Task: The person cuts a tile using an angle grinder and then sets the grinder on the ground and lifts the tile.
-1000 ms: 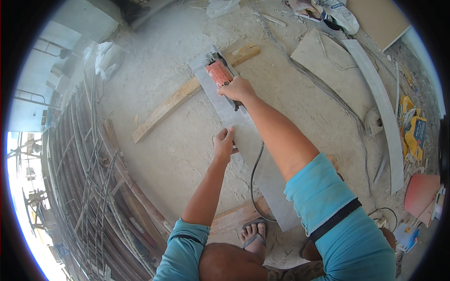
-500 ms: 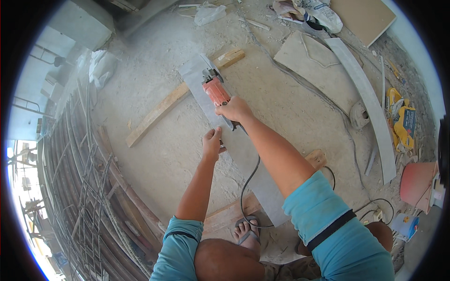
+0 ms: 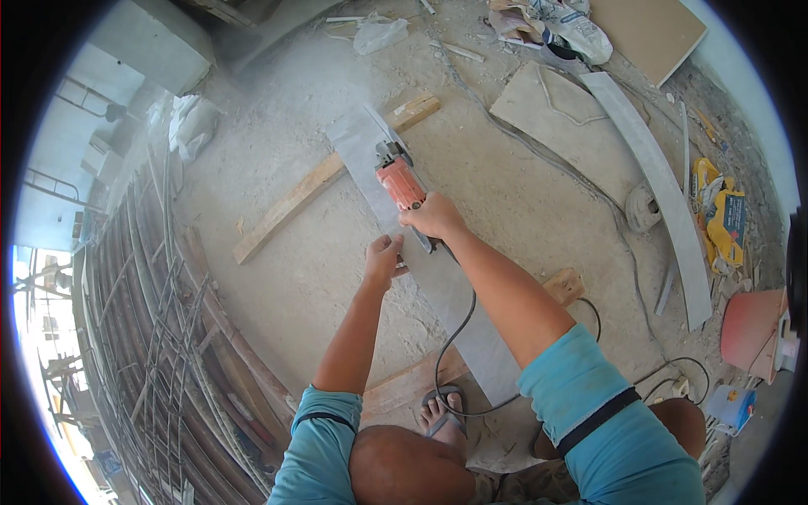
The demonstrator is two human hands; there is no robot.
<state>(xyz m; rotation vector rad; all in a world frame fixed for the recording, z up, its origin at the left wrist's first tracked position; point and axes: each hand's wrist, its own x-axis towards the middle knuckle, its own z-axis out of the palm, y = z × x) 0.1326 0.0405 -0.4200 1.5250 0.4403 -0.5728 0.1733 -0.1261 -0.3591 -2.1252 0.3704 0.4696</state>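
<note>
The right hand (image 3: pixel 433 216) has fingers clamped round the red power tool (image 3: pixel 401 185); for the left hand (image 3: pixel 384 260), I can't tell. The board (image 3: pixel 488 353) looks slit at its far end, uncut nearer.

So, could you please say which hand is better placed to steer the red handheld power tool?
Probably the right hand: it grips the red power tool, whereas the left hand is at the edge of the long, flat grey board.

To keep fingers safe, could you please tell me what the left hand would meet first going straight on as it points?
The left hand would probably meet the grey board first, though whether it already touches the edge is unclear.
</note>
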